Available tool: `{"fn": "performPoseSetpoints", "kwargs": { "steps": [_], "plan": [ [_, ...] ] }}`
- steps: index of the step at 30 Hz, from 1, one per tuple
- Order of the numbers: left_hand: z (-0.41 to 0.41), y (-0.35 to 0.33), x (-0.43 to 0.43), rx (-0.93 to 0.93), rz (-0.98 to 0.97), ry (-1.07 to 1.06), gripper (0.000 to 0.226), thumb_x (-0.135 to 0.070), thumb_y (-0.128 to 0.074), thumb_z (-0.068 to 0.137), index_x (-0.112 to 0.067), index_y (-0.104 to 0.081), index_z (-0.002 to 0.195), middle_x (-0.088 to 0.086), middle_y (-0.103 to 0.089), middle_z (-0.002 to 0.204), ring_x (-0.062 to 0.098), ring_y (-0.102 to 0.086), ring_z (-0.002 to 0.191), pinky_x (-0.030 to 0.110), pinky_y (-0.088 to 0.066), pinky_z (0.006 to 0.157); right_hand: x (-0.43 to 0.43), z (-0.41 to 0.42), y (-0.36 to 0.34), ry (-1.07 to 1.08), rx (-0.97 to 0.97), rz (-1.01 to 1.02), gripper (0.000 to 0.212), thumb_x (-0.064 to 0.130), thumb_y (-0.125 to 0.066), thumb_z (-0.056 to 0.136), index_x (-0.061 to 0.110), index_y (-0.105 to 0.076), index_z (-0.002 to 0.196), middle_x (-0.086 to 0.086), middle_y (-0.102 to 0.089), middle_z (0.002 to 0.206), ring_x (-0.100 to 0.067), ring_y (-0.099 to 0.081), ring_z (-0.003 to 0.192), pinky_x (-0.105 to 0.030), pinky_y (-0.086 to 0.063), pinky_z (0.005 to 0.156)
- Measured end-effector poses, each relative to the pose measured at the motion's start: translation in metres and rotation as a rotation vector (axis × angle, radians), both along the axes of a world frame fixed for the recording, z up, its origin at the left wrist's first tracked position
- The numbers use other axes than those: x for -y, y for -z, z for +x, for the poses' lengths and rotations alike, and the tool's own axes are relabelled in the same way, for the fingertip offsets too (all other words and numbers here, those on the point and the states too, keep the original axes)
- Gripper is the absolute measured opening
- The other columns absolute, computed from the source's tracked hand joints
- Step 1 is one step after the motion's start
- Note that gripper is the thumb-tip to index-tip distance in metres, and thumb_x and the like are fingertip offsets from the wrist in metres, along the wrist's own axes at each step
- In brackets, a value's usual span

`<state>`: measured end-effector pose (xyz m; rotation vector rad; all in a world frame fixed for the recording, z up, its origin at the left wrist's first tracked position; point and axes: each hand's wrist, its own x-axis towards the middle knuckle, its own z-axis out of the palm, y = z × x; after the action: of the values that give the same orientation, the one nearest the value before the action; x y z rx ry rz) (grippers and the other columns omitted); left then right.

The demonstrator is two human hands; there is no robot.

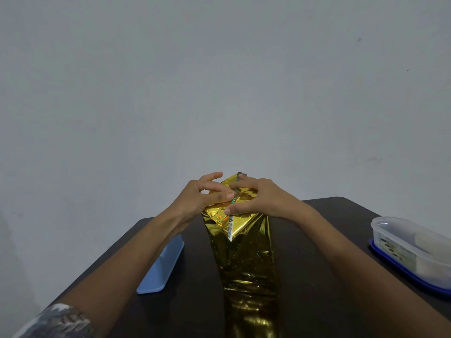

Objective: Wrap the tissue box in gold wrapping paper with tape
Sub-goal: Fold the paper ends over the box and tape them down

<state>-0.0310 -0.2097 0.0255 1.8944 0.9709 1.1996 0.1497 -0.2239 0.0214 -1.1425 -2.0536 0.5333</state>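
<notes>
Curled fingertips (229,195) of the left hand (205,196) and the bent fingers (238,184) and thumb of the right hand (261,200) pinch and press down the folded end flaps of the gold wrapping paper (246,264), and the two hands meet on the parcel's upper end. The paper hides the tissue box wholly, and the tall parcel stands about midway across the dark table (317,276). A light blue lid (161,264) lies towards the table's left edge, and a clear plastic container (410,242) sits at its right edge.
</notes>
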Motion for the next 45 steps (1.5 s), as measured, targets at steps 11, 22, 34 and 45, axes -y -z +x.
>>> {"fn": "performPoseSetpoints", "kwargs": {
  "steps": [11,22,34,45],
  "plan": [
    [0.002,0.0,0.0,0.028,-0.184,-0.145,0.09,-0.029,-0.085,0.05,-0.027,-0.043,0.129,0.002,-0.044,0.132,0.021,-0.046,0.121,0.037,-0.048,0.09,0.003,0.0,0.002,0.003,-0.024,0.071,0.112,0.039,-0.081,0.068,0.038,-0.005,0.149,0.003,-0.018,0.156,-0.025,-0.016,0.143,-0.046,-0.025,0.114],
    [0.021,-0.013,-0.008,-0.064,-0.408,-0.143,0.064,-0.059,-0.067,0.074,-0.01,-0.06,0.115,0.01,-0.071,0.101,0.024,-0.071,0.083,0.036,-0.058,0.073,0.006,-0.004,0.006,-0.056,-0.132,0.101,0.12,0.063,-0.076,0.055,0.047,0.001,0.146,0.012,-0.005,0.158,-0.016,-0.012,0.145,-0.044,-0.025,0.114],
    [-0.001,0.022,0.015,-0.279,0.363,-0.029,0.061,-0.025,-0.084,0.066,-0.036,-0.056,0.119,-0.023,-0.054,0.123,-0.016,-0.044,0.116,0.003,-0.035,0.091,-0.005,0.016,0.089,0.025,-0.588,-0.031,0.124,0.054,-0.086,0.043,0.049,-0.008,0.139,-0.001,-0.038,0.14,-0.013,-0.041,0.124,-0.025,-0.036,0.095],
    [0.006,-0.033,-0.008,0.115,0.205,-0.247,0.011,-0.026,-0.068,0.084,-0.016,-0.073,0.085,-0.001,-0.073,0.09,0.01,-0.068,0.088,0.031,-0.05,0.088,-0.015,0.021,0.098,0.034,-0.6,0.009,0.112,0.02,-0.084,0.065,0.037,-0.009,0.146,-0.004,-0.034,0.145,-0.007,-0.036,0.12,-0.022,-0.035,0.091]
  ]
}}
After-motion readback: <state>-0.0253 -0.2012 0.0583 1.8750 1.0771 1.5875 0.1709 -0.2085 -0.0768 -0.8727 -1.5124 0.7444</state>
